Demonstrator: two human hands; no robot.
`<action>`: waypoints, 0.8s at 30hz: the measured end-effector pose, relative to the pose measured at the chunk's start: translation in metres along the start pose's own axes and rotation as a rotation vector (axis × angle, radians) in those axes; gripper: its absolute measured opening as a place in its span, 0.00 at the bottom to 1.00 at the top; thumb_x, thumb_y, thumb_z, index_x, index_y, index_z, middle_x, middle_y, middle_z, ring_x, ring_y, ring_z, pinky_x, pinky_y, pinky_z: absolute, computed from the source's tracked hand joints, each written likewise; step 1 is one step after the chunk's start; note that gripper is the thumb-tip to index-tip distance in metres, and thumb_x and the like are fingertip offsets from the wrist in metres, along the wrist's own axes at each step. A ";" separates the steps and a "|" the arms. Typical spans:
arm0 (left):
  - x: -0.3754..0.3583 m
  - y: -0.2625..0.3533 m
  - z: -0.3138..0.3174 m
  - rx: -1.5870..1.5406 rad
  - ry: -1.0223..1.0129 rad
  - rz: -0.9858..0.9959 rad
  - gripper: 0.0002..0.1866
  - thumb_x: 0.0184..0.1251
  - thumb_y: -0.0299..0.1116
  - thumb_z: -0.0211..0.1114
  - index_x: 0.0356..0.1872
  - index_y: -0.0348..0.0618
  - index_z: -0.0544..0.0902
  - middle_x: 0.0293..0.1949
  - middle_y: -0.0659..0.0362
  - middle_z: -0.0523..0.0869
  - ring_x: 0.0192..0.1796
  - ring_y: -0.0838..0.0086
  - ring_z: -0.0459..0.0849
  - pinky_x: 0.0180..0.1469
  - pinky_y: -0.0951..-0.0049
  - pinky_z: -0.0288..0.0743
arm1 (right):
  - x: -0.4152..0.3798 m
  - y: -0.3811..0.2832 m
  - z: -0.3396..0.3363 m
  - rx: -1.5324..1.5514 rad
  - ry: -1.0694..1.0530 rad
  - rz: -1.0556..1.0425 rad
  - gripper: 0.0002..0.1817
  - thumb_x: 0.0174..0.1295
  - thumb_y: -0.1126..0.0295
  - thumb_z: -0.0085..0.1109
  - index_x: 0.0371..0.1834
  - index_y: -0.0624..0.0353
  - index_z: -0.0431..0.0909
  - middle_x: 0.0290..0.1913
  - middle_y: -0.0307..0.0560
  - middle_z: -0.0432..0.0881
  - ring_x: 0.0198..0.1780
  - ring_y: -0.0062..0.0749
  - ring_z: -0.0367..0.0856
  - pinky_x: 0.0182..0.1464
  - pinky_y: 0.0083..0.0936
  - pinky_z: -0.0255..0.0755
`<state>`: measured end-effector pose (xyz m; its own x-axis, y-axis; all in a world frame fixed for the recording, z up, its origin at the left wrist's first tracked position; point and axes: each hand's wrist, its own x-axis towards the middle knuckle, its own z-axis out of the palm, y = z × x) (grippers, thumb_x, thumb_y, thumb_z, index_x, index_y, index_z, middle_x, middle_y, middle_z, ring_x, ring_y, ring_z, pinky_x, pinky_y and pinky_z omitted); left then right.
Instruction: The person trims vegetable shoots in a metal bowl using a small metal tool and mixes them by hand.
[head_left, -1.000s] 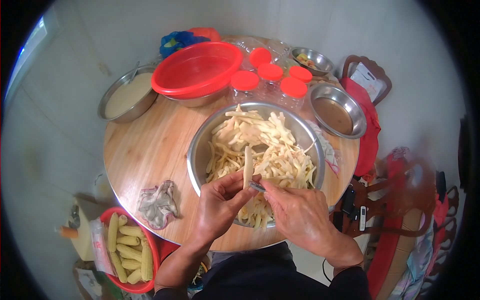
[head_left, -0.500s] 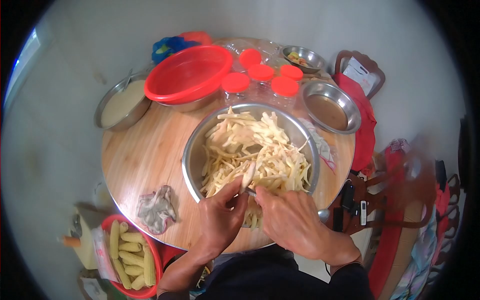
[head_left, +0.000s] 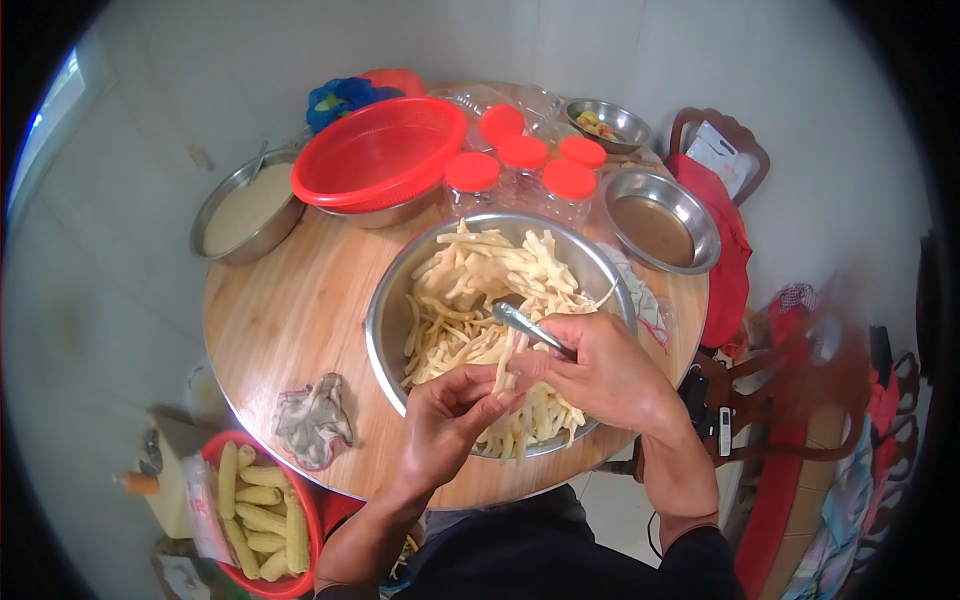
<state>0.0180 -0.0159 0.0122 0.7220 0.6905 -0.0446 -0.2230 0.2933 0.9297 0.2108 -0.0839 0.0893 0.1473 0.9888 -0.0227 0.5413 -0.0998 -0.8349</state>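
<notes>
A wide steel bowl (head_left: 378, 340) in front of me holds a heap of pale yellow chicken feet (head_left: 540, 265). Over its near side, my left hand (head_left: 450, 405) pinches one chicken foot (head_left: 504, 370) between thumb and fingers. My right hand (head_left: 605, 370) is closed around a slim metal utensil (head_left: 525, 325), whose flat shiny end points up and left over the heap; its other end is hidden by the hand. The right fingertips meet the left ones at the held foot.
Several red-lidded plastic jars (head_left: 470, 175) stand behind the bowl, beside a red basin (head_left: 380, 150). Steel bowls of liquid flank them, left (head_left: 245, 215) and right (head_left: 650, 225). A crumpled glove (head_left: 315, 420) lies on the table. Corn cobs fill a red tub (head_left: 315, 520) below.
My right hand has moved up and right, turning the utensil so its end sticks up from the fist. My left hand has shifted slightly down and right, still pinching a chicken foot.
</notes>
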 end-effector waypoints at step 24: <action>0.009 0.012 -0.056 0.014 0.314 0.148 0.14 0.79 0.25 0.61 0.60 0.30 0.80 0.53 0.47 0.89 0.55 0.60 0.91 0.55 0.66 0.88 | -0.025 0.054 -0.036 0.580 0.164 0.207 0.14 0.66 0.65 0.73 0.44 0.66 0.91 0.28 0.31 0.83 0.24 0.06 0.66 0.26 0.11 0.56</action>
<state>-0.0145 0.0306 0.0021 0.4449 0.8954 -0.0174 -0.2997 0.1672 0.9393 0.2659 -0.1178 0.0644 0.3508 0.9211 -0.1689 -0.0415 -0.1648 -0.9854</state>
